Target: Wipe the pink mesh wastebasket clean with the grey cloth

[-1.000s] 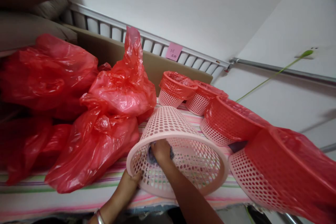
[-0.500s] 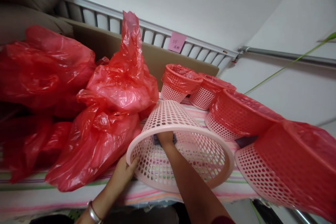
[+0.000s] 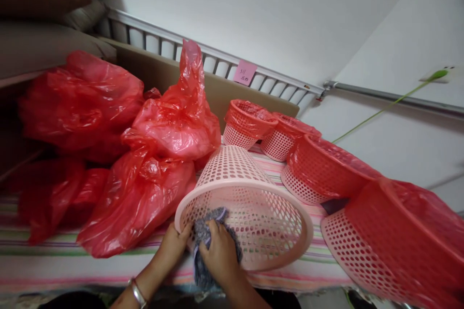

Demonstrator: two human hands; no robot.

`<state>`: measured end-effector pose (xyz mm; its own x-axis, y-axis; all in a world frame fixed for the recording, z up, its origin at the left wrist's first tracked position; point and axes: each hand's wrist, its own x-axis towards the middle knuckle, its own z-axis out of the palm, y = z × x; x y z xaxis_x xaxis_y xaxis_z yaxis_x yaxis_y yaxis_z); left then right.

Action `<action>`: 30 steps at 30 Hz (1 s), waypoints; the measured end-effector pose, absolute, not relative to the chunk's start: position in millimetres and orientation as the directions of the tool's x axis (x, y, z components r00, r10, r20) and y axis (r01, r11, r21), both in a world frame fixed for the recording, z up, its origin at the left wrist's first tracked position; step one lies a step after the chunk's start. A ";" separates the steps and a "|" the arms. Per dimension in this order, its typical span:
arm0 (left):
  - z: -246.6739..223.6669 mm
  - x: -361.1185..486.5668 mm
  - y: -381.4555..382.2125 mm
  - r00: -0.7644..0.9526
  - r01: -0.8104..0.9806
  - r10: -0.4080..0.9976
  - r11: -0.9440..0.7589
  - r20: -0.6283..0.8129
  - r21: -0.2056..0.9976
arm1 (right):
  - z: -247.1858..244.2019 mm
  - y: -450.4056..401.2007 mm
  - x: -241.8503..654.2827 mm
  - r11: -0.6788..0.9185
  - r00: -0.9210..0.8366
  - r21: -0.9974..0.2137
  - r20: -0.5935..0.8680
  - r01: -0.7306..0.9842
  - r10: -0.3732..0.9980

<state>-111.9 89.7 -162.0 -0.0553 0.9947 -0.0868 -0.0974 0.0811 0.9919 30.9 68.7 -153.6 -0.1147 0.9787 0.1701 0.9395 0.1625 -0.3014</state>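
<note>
Cloth (image 3: pixel 202 266) shifted outward — basket (image 3: pixel 234 164) lying down, axis receding, mouth (image 3: pixel 243 185) nearest.

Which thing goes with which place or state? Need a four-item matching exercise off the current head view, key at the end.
Things
1. Left hand
2. Right hand
3. Unlined basket
4. Pink note

Places and states
A. Lying on its side, mouth toward the camera
B. Up against the railing
C. Holding the left edge of a basket's rim
D. Gripping a crumpled grey cloth

Pairs: 1-C, 2-D, 3-A, 4-B
</note>
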 end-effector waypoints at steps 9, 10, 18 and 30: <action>-162.8 -110.6 89.8 -0.041 -0.124 0.995 0.085 -0.090 0.989 | -142.5 213.7 39.6 0.036 -0.010 -0.136 0.188 0.990 0.982; -163.6 -109.4 89.3 -0.015 -0.121 0.996 0.083 -0.085 0.989 | -141.7 225.2 40.2 0.033 -0.006 -0.140 0.190 0.990 0.982; -168.4 -93.9 82.7 0.088 -0.165 0.995 0.070 -0.056 0.984 | -133.8 244.1 44.2 0.043 -0.015 -0.162 0.172 0.986 0.985; -178.6 -90.3 84.9 0.022 -0.153 1.000 -0.009 0.012 0.988 | -151.5 80.7 33.7 0.121 -0.080 -0.237 0.178 0.964 0.981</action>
<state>-90.3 84.9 -178.6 0.0221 0.9997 0.0122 -0.1533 -0.0087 0.9881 33.7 80.7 -151.5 -0.0798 0.9809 0.1776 0.9639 0.1213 -0.2369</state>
